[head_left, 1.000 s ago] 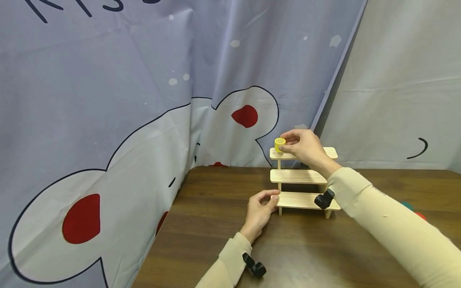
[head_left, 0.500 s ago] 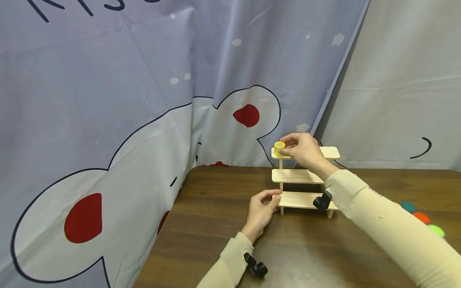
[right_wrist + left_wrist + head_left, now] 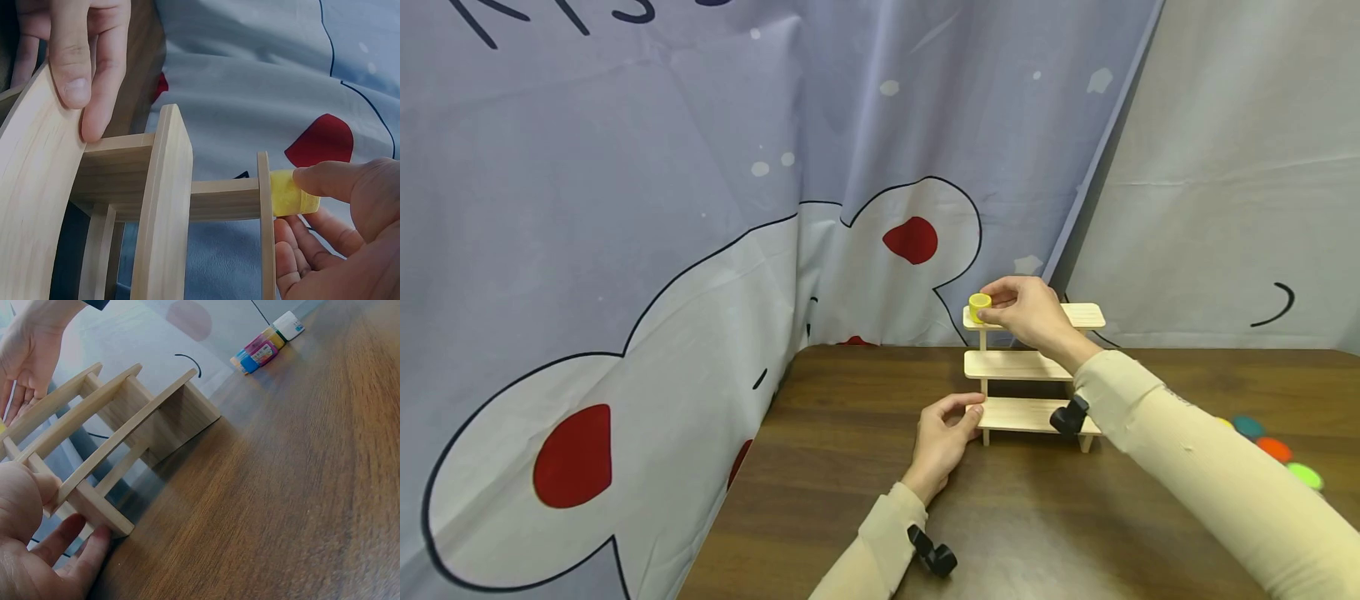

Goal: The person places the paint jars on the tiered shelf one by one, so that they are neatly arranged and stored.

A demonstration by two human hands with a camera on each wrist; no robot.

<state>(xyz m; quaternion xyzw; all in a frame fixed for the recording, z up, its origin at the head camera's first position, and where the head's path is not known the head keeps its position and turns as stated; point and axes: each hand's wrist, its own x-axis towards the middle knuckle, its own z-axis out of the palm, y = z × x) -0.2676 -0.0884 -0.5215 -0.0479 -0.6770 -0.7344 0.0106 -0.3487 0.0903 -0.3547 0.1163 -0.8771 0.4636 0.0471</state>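
Thumb and fingertips of the right hand (image 3: 1033, 315) are clamped on a small yellow cylindrical pot (image 3: 286, 192), thumb on one side of its wall and fingers on the other. The pot stands upright at the left end of the top shelf (image 3: 1084, 315), its base against the wood. It looks like rigid plastic, so it should be light and stiff, holding its shape under a pinch; whether anything fills it cannot be told. Its smooth wall might slip a little, and what looks like a ridged band near the top — seen from the right wrist — would probably give the surest hold, leaving the base free to sit flat.

Lower down, the left hand (image 3: 942, 437) pinches the left end of the lowest shelf (image 3: 1018, 412), thumb on the upper face and fingers against the end leg (image 3: 103, 512). Both shelves belong to a three-tier pale wooden stand (image 3: 1015, 364) — stiff, by the look of it, but light enough to be nudged, so steadying that end seems sensible.

Farther out, the stand rests on a dark brown wood-grain table (image 3: 820, 500), with small multicoloured jars (image 3: 261, 350) well apart from it, to the right.
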